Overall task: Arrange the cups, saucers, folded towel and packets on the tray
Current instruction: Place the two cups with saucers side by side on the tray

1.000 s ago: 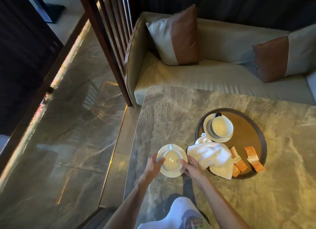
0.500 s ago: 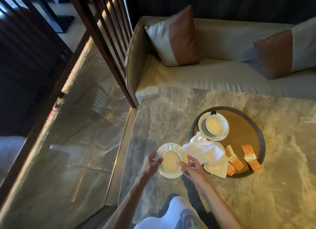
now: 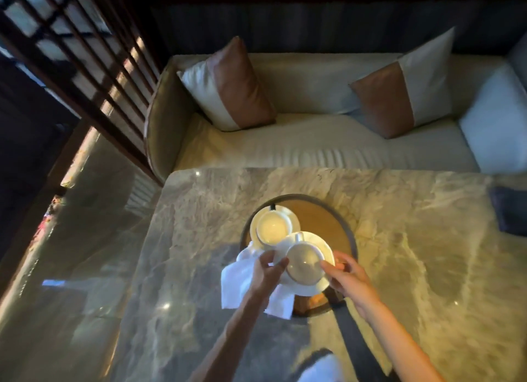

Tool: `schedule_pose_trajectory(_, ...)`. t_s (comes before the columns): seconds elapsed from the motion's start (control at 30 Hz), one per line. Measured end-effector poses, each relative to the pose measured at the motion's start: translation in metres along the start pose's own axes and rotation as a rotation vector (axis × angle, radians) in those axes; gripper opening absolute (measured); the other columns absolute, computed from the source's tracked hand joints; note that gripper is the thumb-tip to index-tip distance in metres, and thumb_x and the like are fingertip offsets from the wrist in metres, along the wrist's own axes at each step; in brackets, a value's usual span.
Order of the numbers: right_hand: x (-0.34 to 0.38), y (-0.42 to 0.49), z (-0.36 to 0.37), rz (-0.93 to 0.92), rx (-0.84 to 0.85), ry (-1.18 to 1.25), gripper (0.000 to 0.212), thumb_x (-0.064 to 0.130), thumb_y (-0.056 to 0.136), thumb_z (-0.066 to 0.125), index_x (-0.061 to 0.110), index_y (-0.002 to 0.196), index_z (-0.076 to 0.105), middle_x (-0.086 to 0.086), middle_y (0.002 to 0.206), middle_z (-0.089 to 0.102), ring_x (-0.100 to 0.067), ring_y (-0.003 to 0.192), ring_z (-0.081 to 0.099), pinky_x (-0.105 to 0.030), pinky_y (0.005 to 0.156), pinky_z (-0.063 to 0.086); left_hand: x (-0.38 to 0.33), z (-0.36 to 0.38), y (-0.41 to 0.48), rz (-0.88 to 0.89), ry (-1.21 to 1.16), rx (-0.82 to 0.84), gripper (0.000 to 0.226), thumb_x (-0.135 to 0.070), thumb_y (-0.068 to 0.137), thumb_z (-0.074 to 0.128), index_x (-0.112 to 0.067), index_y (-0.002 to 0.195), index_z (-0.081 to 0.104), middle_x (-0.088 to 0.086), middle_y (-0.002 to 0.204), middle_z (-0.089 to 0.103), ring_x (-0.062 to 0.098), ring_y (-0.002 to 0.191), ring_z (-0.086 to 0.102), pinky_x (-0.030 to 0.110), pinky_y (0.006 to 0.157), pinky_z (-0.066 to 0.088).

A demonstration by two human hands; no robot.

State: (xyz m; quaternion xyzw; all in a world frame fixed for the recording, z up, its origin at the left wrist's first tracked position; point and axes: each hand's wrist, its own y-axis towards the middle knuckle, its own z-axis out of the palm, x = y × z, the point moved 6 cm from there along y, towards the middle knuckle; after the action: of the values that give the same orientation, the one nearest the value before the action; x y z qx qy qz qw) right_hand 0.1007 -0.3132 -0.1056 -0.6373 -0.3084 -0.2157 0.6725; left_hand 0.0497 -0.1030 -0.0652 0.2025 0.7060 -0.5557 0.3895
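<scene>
A round brown tray (image 3: 332, 219) with a dark rim sits mid-table. At its back left stands a white cup on a saucer (image 3: 273, 224). My left hand (image 3: 266, 270) and my right hand (image 3: 346, 273) hold a second white cup on its saucer (image 3: 309, 260) from either side, lifted over the tray's near half. Under it a crumpled white towel (image 3: 242, 279) hangs over the tray's left rim onto the table. The packets are hidden beneath the saucer and my right hand, apart from an orange glint.
The marble table (image 3: 413, 267) reaches a cream sofa (image 3: 313, 147) with two brown-and-white cushions (image 3: 228, 88). A dark object (image 3: 510, 213) lies at the table's right edge. A wooden slat screen (image 3: 85, 68) stands on the left over a glossy floor.
Both hands have lifted the cup and saucer off the table and carried them right, over the towel and tray. The camera view has shifted to the right.
</scene>
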Motion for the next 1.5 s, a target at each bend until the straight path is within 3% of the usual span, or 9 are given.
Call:
schedule_pose_trajectory(0.17,0.025,0.060,-0.054,0.028,-0.048,-0.008,0.054,0.025,0.076,0.084,0.018,0.125,0.060,-0.004,0.080,0.059,-0.018,0.077,0.056,-0.033,0.076,0.052,-0.016,0.072,0.049,0.077,-0.029,0.063,0.049,-0.028,0.077,0.062,0.005,0.113,0.056,0.009,0.092,0.056,0.016,0.088,0.054,0.037,0.079,0.045)
schedule_pose_trajectory(0.3,0.031,0.097,-0.066,0.066,-0.067,0.012,0.051,0.027,0.081,0.080,0.018,0.126,0.058,-0.005,0.093,0.063,-0.016,0.083,0.061,-0.029,0.072,0.053,-0.012,0.099,0.088,0.077,0.057,0.009,0.054,-0.034,0.078,0.060,0.001,0.119,0.057,0.019,0.105,0.063,0.027,0.098,0.058,0.039,0.083,0.046)
schedule_pose_trajectory(0.6,0.033,0.113,-0.056,0.071,-0.020,0.119,0.048,0.014,0.086,0.074,0.015,0.131,0.057,-0.009,0.122,0.064,-0.015,0.098,0.064,-0.022,0.066,0.051,0.005,0.113,0.111,0.014,0.037,-0.161,0.019,-0.028,0.096,0.057,-0.021,0.112,0.065,-0.009,0.094,0.062,0.008,0.089,0.057,0.018,0.073,0.044)
schedule_pose_trajectory(0.7,0.031,0.112,-0.056,0.040,-0.010,0.149,0.049,0.010,0.087,0.072,0.009,0.134,0.056,-0.013,0.126,0.064,-0.025,0.111,0.062,-0.025,0.073,0.052,0.010,0.115,0.114,-0.001,0.018,-0.189,0.015,-0.030,0.094,0.057,-0.024,0.081,0.062,-0.003,0.082,0.057,0.013,0.080,0.052,0.027,0.070,0.043)
schedule_pose_trajectory(0.83,0.030,0.115,-0.052,-0.021,-0.109,0.111,0.045,0.008,0.085,0.073,0.003,0.128,0.061,-0.020,0.126,0.065,-0.033,0.119,0.060,-0.044,0.092,0.054,0.022,0.116,0.119,-0.053,-0.076,-0.227,0.018,-0.026,0.094,0.061,-0.022,0.077,0.063,0.000,0.080,0.059,0.016,0.078,0.051,0.033,0.073,0.043)
schedule_pose_trajectory(1.0,0.025,0.119,-0.048,0.001,-0.245,0.094,0.048,0.013,0.079,0.080,0.002,0.124,0.064,-0.020,0.120,0.068,-0.039,0.116,0.061,-0.056,0.102,0.048,0.030,0.117,0.120,-0.204,-0.260,-0.295,0.027,-0.027,0.090,0.068,-0.009,0.110,0.071,0.000,0.100,0.064,0.016,0.093,0.056,0.033,0.083,0.044)
schedule_pose_trajectory(1.23,0.020,0.113,-0.045,0.020,-0.288,0.210,0.033,0.007,0.080,0.079,-0.005,0.109,0.069,-0.019,0.108,0.070,-0.032,0.099,0.064,-0.045,0.092,0.054,0.033,0.119,0.118,-0.271,-0.366,-0.385,0.015,-0.024,0.087,0.072,-0.016,0.099,0.071,0.000,0.092,0.066,0.024,0.096,0.057,0.035,0.085,0.045)
schedule_pose_trajectory(1.33,0.018,0.114,-0.045,0.032,-0.274,0.239,0.030,0.001,0.081,0.076,-0.012,0.106,0.066,-0.019,0.104,0.068,-0.032,0.098,0.063,-0.048,0.096,0.051,0.030,0.120,0.116,-0.311,-0.369,-0.408,0.034,-0.023,0.087,0.072,-0.009,0.117,0.066,0.009,0.109,0.065,0.027,0.104,0.059,0.041,0.098,0.048)
schedule_pose_trajectory(1.5,0.020,0.114,-0.046,0.029,-0.321,0.227,0.025,0.005,0.085,0.074,-0.003,0.107,0.064,-0.025,0.115,0.067,-0.038,0.110,0.064,-0.050,0.103,0.050,0.036,0.122,0.105,-0.348,-0.297,-0.382,0.041,-0.029,0.089,0.069,-0.003,0.118,0.059,0.014,0.110,0.063,0.032,0.111,0.059,0.042,0.096,0.049)
